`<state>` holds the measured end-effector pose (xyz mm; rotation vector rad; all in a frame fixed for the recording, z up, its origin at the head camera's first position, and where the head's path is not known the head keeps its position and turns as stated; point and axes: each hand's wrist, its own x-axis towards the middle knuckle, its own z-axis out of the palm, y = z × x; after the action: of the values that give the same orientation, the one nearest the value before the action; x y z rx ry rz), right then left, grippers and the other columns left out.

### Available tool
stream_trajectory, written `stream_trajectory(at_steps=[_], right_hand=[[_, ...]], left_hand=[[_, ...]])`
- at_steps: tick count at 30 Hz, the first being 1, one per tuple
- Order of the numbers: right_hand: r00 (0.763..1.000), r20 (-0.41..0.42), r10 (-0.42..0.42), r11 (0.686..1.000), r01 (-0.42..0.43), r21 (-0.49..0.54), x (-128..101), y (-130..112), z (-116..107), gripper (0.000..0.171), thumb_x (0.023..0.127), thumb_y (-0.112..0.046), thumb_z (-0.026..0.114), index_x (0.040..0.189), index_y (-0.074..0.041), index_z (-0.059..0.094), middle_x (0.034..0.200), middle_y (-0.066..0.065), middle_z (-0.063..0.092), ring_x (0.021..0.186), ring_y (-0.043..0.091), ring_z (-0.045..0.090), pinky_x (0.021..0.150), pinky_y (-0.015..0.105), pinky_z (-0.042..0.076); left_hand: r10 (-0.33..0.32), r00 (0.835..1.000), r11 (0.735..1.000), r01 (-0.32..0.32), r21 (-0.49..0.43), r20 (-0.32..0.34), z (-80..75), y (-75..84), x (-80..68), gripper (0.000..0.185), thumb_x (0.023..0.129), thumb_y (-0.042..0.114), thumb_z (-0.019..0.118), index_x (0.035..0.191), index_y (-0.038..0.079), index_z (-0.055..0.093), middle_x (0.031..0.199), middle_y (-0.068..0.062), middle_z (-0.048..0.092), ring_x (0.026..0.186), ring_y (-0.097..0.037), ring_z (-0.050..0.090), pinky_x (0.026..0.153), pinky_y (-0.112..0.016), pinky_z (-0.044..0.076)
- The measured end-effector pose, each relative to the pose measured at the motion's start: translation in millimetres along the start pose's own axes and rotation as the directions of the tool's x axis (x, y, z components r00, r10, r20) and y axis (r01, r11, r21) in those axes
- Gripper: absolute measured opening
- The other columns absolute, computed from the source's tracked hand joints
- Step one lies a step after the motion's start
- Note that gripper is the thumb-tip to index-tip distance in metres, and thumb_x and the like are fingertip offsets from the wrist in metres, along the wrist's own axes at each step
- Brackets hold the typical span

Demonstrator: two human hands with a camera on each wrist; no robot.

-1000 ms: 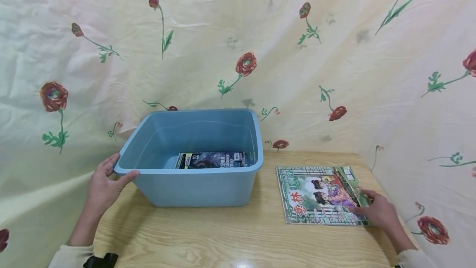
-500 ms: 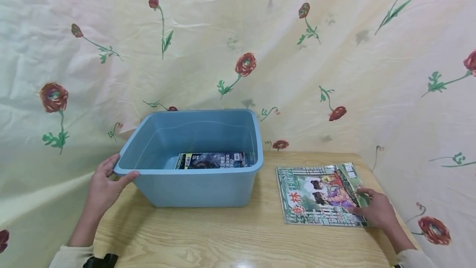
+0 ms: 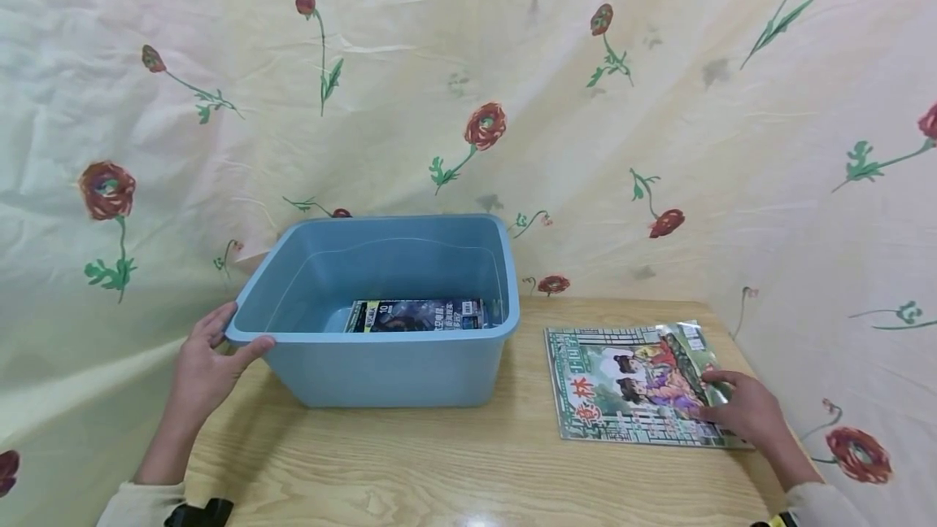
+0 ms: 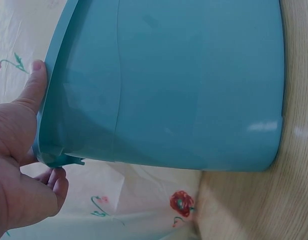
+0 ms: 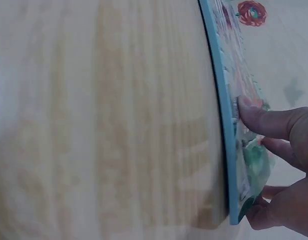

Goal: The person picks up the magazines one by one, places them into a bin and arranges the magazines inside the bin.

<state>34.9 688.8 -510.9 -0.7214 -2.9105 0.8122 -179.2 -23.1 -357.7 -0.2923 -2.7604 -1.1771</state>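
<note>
On wood-grain table (image 3: 439, 462), left hand (image 3: 201, 368) grips smooth blue plastic tub (image 3: 381, 364) rim; right hand (image 3: 743, 413) pinches glossy magazine (image 3: 622, 385) edge; floral cloth (image 3: 468, 104) behind.

The tub (image 3: 381, 348) is plain light blue. Inside it lies a dark-covered magazine (image 3: 417, 315). Right of the tub, a magazine (image 3: 629, 385) shows green borders, cartoon figures and red characters. Behind the tub hangs a cream cloth (image 3: 468, 63) printed with red flowers on green stems. The table (image 3: 439, 470) is pale wood grain.
</note>
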Motion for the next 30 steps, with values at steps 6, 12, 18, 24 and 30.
stream_trajectory(at_steps=[6,12,18,24,30], right_hand=[[0.998,0.062,-0.022,1.0,0.022,0.0,2.7,3.1,-6.4,0.078,0.069,-0.039,0.094,0.124,0.006,0.064,0.137,0.046,0.044,0.121,0.066,0.042,0.096,0.072,0.04],[0.996,0.088,-0.028,0.999,0.026,0.03,5.1,6.2,-11.3,0.078,0.067,-0.043,0.095,0.122,0.004,0.065,0.138,0.047,0.043,0.123,0.067,0.04,0.097,0.073,0.037],[0.997,0.075,-0.03,0.999,0.028,0.034,6.9,8.7,-12.6,0.076,0.067,-0.045,0.094,0.121,0.003,0.068,0.139,0.045,0.044,0.123,0.067,0.041,0.096,0.074,0.037],[0.995,0.068,-0.072,0.996,0.069,0.054,5.8,12.6,-15.5,0.061,0.077,-0.036,0.089,0.121,0.002,0.07,0.136,0.044,0.049,0.119,0.063,0.047,0.092,0.071,0.042],[0.979,0.084,-0.186,0.981,0.179,0.076,0.2,10.2,-28.7,0.046,0.088,-0.018,0.08,0.128,0.003,0.068,0.135,0.04,0.054,0.115,0.052,0.057,0.083,0.057,0.054]], left_hand=[[0.005,1.0,1.0,-0.005,-0.01,-0.014,0.6,1.0,-0.3,0.093,0.091,0.035,0.079,0.158,-0.005,0.028,0.161,-0.031,0.027,0.133,-0.06,0.042,0.1,-0.066,0.044],[0.007,1.0,1.0,-0.007,-0.029,-0.008,0.1,0.3,0.1,0.093,0.091,0.035,0.079,0.158,-0.005,0.028,0.161,-0.031,0.025,0.133,-0.062,0.041,0.081,-0.012,0.049],[0.011,1.0,0.998,-0.011,-0.054,-0.005,0.3,-0.8,0.0,0.093,0.091,0.034,0.079,0.158,-0.006,0.027,0.16,-0.033,0.024,0.133,-0.063,0.04,0.07,0.003,0.033],[0.004,1.0,0.999,-0.004,-0.032,-0.003,0.5,-0.3,-0.2,0.093,0.092,0.035,0.079,0.158,-0.004,0.027,0.161,-0.032,0.024,0.134,-0.062,0.04,0.083,-0.016,0.053],[-0.001,1.0,0.999,0.0,-0.047,-0.01,0.9,1.3,-0.3,0.093,0.092,0.034,0.078,0.158,-0.007,0.026,0.161,-0.033,0.023,0.135,-0.061,0.038,0.103,-0.068,0.041]])
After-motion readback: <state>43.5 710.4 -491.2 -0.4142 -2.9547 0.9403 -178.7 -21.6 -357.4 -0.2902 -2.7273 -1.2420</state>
